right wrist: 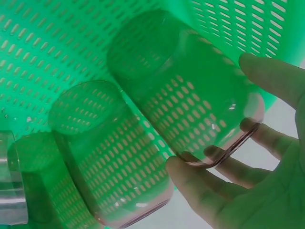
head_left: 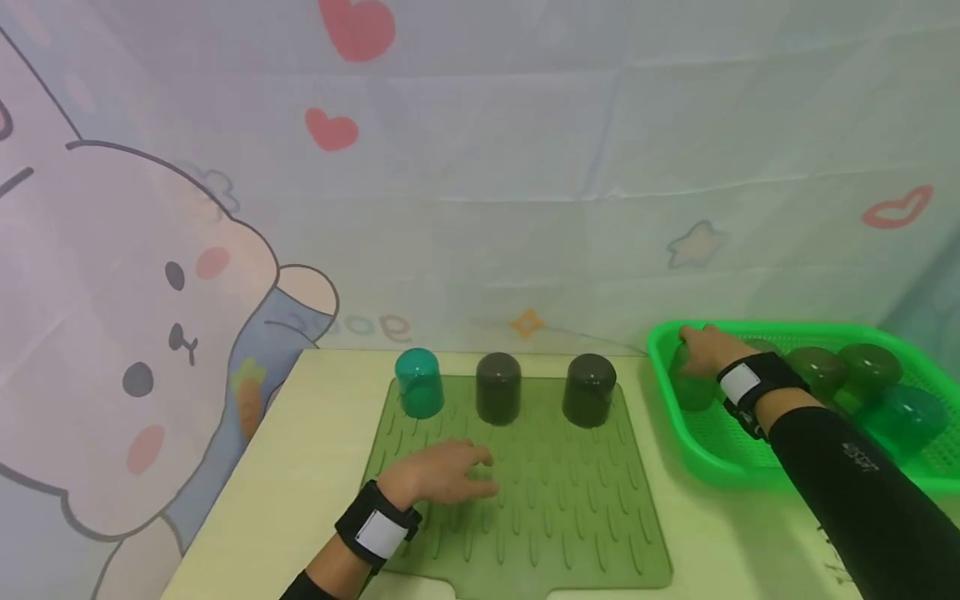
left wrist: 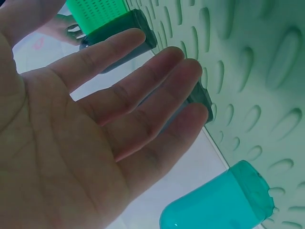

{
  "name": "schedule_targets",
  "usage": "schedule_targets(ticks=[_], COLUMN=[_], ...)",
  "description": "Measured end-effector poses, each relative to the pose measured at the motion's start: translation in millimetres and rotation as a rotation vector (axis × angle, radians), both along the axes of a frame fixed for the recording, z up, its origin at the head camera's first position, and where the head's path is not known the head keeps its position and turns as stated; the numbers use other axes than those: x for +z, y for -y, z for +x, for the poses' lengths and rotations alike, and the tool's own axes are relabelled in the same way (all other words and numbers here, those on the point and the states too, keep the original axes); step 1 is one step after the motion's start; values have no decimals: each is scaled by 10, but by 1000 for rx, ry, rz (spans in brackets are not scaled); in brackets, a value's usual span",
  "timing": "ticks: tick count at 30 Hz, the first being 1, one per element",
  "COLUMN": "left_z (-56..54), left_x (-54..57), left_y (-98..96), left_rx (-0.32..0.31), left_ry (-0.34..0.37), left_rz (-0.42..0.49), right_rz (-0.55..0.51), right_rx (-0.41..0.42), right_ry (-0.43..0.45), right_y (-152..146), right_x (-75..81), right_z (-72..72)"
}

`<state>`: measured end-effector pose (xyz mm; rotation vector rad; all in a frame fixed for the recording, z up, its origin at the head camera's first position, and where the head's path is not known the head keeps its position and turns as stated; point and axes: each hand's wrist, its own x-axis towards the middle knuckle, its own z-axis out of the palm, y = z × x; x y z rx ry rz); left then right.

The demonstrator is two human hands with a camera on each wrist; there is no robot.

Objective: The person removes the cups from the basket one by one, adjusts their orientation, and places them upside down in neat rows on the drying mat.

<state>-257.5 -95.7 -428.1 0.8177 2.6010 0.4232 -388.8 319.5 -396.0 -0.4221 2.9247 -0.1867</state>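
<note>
My right hand (head_left: 708,352) is in the green basket, with thumb and fingers round the base end of a see-through, dark-tinted cup (right wrist: 186,90). That cup stands mouth down by the basket's left wall. Beside it in the right wrist view is a second tinted cup (right wrist: 112,152). My left hand (head_left: 442,473) is held over the green drying mat (head_left: 555,517), fingers spread and nothing in them. Along the mat's far edge stand a teal cup (head_left: 420,385) and two dark grey cups, one in the middle (head_left: 498,390) and one to the right (head_left: 589,392), all upside down.
The green perforated basket (head_left: 697,467) sits on the pale table (head_left: 300,467) at right. Inside are more cups, among them a dark one (head_left: 870,371) and a teal one (head_left: 909,417). A printed cloth (head_left: 487,208) hangs behind the table.
</note>
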Motion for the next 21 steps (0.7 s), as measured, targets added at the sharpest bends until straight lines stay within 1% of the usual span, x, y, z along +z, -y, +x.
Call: schedule_targets(ticks=[4, 7, 13, 15, 21], left_z=[16, 23, 56, 68, 91], left_x=[-7, -8, 25, 38, 51], left_y=[-8, -29, -71, -79, -75], left_rx=[-5, -12, -22, -24, -35], left_ry=[-4, -18, -9, -6, -17], left_rz=[-2, -1, 4, 1, 15], right_rz=[1, 2, -6, -10, -11], right_rx=[-12, -27, -9, -1, 7], right_ry=[21, 16, -1, -1, -16], right_y=[-10, -24, -25, -13, 66], right_x=[0, -19, -18, 10, 162], right_z=[35, 54, 137, 168, 242])
